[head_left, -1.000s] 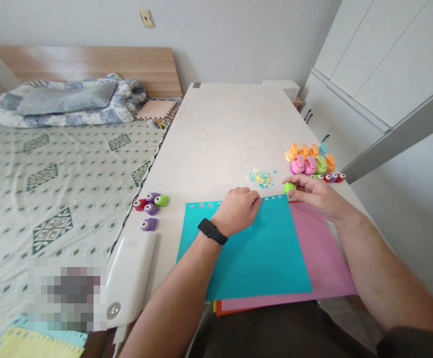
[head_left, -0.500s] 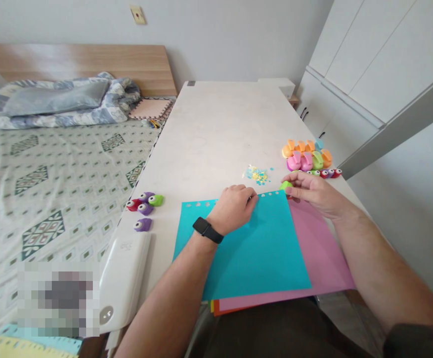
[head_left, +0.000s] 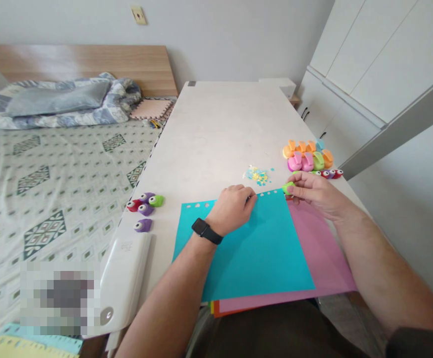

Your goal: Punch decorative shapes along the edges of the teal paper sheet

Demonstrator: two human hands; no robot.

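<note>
A blue sheet of paper (head_left: pixel 261 243), with a row of small punched shapes along its far edge, lies before me. My left hand (head_left: pixel 234 206), a black watch on its wrist, presses on the sheet with fingers curled at the far edge; its fingertips are mostly hidden. At the far right corner, my right hand (head_left: pixel 311 194) pinches a small lime-green craft punch (head_left: pixel 288 188) between thumb and fingers. Whether the punch is around the paper's edge I cannot tell. Beyond the sheet is a pile of blue and yellow paper cut-outs (head_left: pixel 258 175).
Pink paper (head_left: pixel 322 243) lies beneath the blue sheet. Several larger punches (head_left: pixel 306 161) and small ones (head_left: pixel 331 174) stand at the right edge of the white table (head_left: pixel 234 119). More small punches (head_left: pixel 145 204) and a long white device (head_left: pixel 127 278) are at left, beside the bed.
My right hand and the green punch have shifted slightly to the right at the sheet's corner. The sheet's near right corner has swung slightly right. My left hand stays almost in place.
</note>
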